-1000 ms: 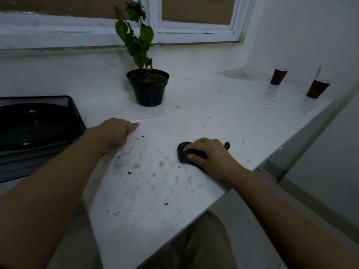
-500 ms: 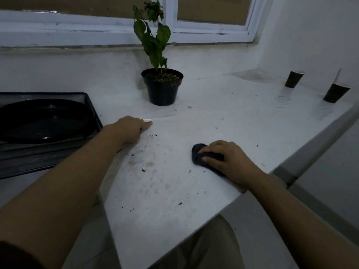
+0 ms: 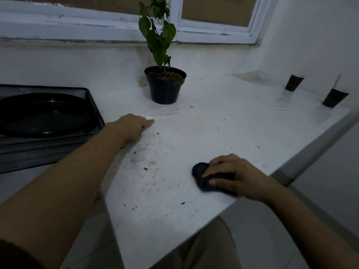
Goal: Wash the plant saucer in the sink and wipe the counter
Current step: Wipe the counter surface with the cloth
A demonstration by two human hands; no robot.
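Right hand [image 3: 239, 177], gripping the cloth [image 3: 202, 171], has drawn it toward the counter's [image 3: 223, 123] near edge. Left hand [image 3: 132, 127] stays flat. Specks [image 3: 145, 168] remain, so wiping is unfinished.

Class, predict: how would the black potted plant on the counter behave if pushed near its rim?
Probably tips rather than slides: the pot narrows toward its base, the plant stands tall. Likely heavy: soil fills it.

The bare left arm stretches forward, and the left hand [image 3: 134, 126] rests palm down on the counter [image 3: 223, 133], fingers pointing right. The right arm comes in from the lower right, and the right hand [image 3: 236, 177] grips a dark cloth [image 3: 200, 169], fingers and thumb curled over it.
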